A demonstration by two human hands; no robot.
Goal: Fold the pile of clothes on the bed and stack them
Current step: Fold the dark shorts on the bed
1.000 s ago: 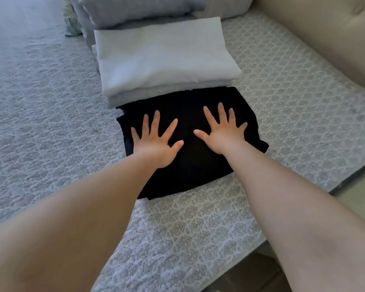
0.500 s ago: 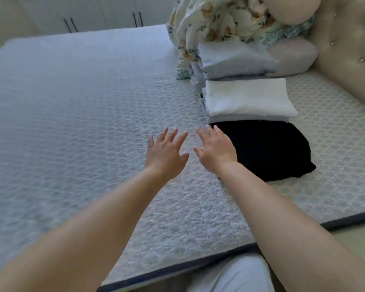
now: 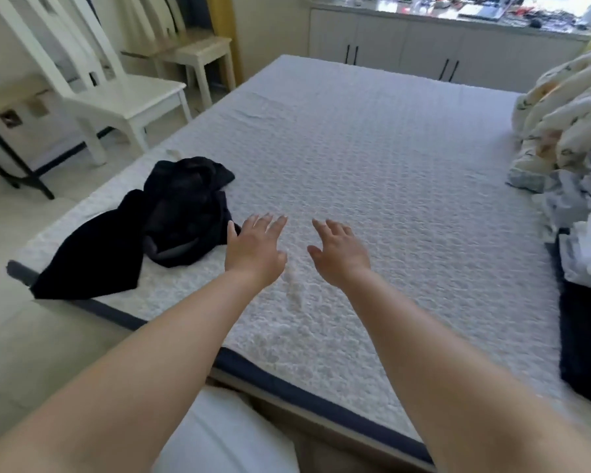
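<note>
Hands, left hand (image 3: pixel 255 249) and right hand (image 3: pixel 338 252), fingers spread, above quilted bedspread (image 3: pixel 372 158); crumpled black garment (image 3: pixel 171 216) beside.

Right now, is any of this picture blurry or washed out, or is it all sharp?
In the head view the right edge smears: the folded stack and the floral quilt are streaked. The far counter is washed out by bright light. The dark clothes, left hand and right hand are fairly sharp. The wide lens bends the bed's edge.
</note>
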